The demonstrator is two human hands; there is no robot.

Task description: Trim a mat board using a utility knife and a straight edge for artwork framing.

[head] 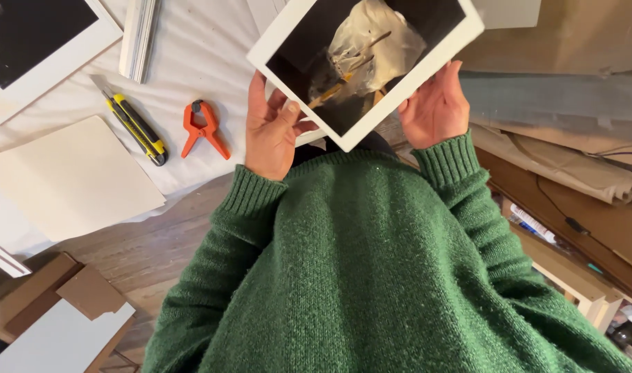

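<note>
Left hand [271,131] and right hand [436,110] gripping one white-bordered print [364,62], one knife [133,124] and one orange clamp [204,128] at nine o'clock.

A yellow-and-black utility knife [136,128] lies just beside an orange plastic spring clamp [204,129] on a white cloth [191,48], near a blank cream sheet of card [67,179]; brown cardboard pieces [88,293] rest on the wooden floor [164,242].

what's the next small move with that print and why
Probably lower the white-bordered print flat onto the white cloth: both the left hand and right hand hold it tilted in mid-air by its lower edges.
</note>
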